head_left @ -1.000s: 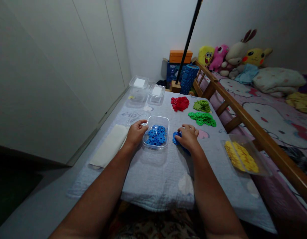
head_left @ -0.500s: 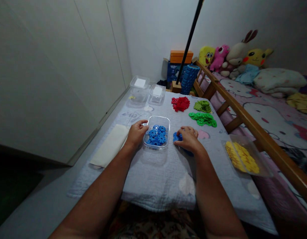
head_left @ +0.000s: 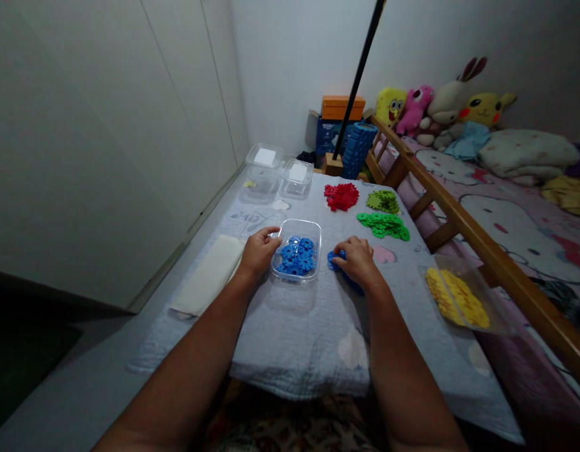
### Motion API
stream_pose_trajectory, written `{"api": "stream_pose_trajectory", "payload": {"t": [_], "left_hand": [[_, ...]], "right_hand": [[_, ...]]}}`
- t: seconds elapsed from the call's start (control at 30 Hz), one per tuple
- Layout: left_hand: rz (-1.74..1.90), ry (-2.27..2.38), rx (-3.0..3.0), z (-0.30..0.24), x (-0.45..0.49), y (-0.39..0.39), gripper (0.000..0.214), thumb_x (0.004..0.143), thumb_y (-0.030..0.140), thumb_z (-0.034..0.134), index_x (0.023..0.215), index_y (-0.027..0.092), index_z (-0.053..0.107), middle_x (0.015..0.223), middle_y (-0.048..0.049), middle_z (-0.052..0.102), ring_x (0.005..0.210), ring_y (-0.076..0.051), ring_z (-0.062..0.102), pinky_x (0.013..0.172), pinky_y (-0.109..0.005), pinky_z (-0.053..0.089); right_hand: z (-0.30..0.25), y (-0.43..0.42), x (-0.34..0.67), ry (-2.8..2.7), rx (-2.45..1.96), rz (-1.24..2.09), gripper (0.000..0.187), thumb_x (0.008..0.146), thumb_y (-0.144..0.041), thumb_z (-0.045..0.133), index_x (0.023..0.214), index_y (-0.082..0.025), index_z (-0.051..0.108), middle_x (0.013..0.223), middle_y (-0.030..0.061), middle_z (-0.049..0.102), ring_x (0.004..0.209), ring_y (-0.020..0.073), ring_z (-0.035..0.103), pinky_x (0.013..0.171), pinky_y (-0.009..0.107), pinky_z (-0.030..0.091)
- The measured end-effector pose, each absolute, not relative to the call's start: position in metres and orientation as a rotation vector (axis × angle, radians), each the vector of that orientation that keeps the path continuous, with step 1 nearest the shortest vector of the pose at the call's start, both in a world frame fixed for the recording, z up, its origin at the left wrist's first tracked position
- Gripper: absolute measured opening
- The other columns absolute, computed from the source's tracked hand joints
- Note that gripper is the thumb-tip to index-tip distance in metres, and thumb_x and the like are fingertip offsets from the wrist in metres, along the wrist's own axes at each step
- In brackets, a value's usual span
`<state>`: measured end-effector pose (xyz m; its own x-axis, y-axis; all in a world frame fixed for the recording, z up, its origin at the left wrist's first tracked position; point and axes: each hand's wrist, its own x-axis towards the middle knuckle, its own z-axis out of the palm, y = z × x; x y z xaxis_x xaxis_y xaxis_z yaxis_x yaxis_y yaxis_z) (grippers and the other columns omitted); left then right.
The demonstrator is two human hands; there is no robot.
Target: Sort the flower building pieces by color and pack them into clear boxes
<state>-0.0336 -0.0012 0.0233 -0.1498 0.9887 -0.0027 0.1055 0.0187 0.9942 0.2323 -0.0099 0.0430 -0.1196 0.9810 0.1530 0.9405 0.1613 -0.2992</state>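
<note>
A clear plastic container (head_left: pixel 294 279) stands mid-table with blue flower-shaped snowflake discs (head_left: pixel 297 254) inside it. The thumb and fingers of my left hand (head_left: pixel 260 252) close on its left rim. To the right of the container, my right hand (head_left: pixel 356 258) is over a small pile of blue snowflake discs (head_left: pixel 331 261). Its fingers are curled and pinched on discs at the pile's left end; the palm hides part of the pile, and how many discs are held cannot be made out.
Red discs (head_left: pixel 341 196), olive-green discs (head_left: pixel 383 201) and bright green discs (head_left: pixel 383 225) lie in heaps at the back right. A bag of yellow discs (head_left: pixel 457 298) rests at the right edge, by the wooden bed rail (head_left: pixel 488 238). Two lidded containers (head_left: pixel 264 169) stand back left; a folded cream cloth (head_left: pixel 208 276) lies left.
My right hand has shifted slightly, its fingers drawing together on the blue discs. My left hand and the container stay where they were.
</note>
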Motion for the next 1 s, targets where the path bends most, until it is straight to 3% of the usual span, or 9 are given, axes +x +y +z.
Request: {"api": "stream_pose_trajectory", "payload": {"t": [0.13, 0.3, 0.5, 0.67, 0.83, 1.0], "left_hand": [[1.268, 1.393, 1.181, 0.024, -0.033, -0.001, 0.05, 0.07, 0.038, 0.07, 0.114, 0.014, 0.072, 0.058, 0.0051, 0.049, 0.05, -0.01, 0.042, 0.049, -0.022, 0.03], [1.27, 1.397, 1.149, 0.028, -0.031, -0.004, 0.05, 0.068, 0.037, 0.071, 0.113, 0.014, 0.072, 0.057, 0.0052, 0.05, 0.05, -0.011, 0.043, 0.048, -0.022, 0.029], [1.264, 1.403, 1.181, 0.027, -0.031, -0.003, 0.051, 0.069, 0.038, 0.07, 0.114, 0.014, 0.072, 0.057, 0.0053, 0.05, 0.05, -0.011, 0.043, 0.048, -0.023, 0.03], [1.257, 1.397, 1.188, 0.029, -0.031, -0.002, 0.054, 0.069, 0.039, 0.069, 0.116, 0.013, 0.071, 0.057, 0.0056, 0.049, 0.05, -0.011, 0.043, 0.048, -0.022, 0.029], [1.259, 1.381, 1.165, 0.031, -0.03, -0.004, 0.055, 0.067, 0.039, 0.07, 0.116, 0.013, 0.071, 0.057, 0.0063, 0.048, 0.049, -0.011, 0.042, 0.048, -0.022, 0.03], [1.266, 1.377, 1.164, 0.03, -0.03, -0.004, 0.054, 0.068, 0.039, 0.07, 0.115, 0.013, 0.071, 0.057, 0.0062, 0.048, 0.049, -0.011, 0.042, 0.048, -0.023, 0.03]], "right_hand": [[0.049, -0.008, 0.236, -2.055, -1.708, 0.438, 0.005, 0.08, -0.023, 0.067, 0.079, -0.023, 0.072, 0.087, 0.005, 0.067, 0.09, 0.0234, 0.058, 0.082, 0.037, 0.043], [0.059, -0.01, 0.229, -1.704, -1.393, 0.669, 0.015, 0.082, -0.036, 0.063, 0.076, -0.022, 0.063, 0.072, -0.001, 0.063, 0.071, 0.0174, 0.058, 0.07, 0.031, 0.045], [0.07, -0.024, 0.202, -1.609, -1.239, 0.633, 0.014, 0.084, -0.037, 0.063, 0.08, -0.024, 0.06, 0.082, 0.001, 0.066, 0.086, 0.0205, 0.061, 0.086, 0.035, 0.048], [0.068, -0.032, 0.182, -1.81, -1.148, 0.582, 0.009, 0.085, -0.031, 0.066, 0.079, -0.025, 0.064, 0.105, 0.0051, 0.071, 0.11, 0.0243, 0.061, 0.107, 0.043, 0.041], [0.063, -0.034, 0.177, -1.854, -1.173, 0.563, 0.007, 0.088, -0.031, 0.068, 0.083, -0.026, 0.069, 0.129, 0.0067, 0.067, 0.127, 0.0251, 0.054, 0.114, 0.046, 0.036], [0.057, -0.034, 0.176, -1.98, -1.213, 0.567, 0.008, 0.09, -0.028, 0.067, 0.086, -0.027, 0.074, 0.139, 0.0048, 0.062, 0.137, 0.0269, 0.045, 0.118, 0.051, 0.031]]}}
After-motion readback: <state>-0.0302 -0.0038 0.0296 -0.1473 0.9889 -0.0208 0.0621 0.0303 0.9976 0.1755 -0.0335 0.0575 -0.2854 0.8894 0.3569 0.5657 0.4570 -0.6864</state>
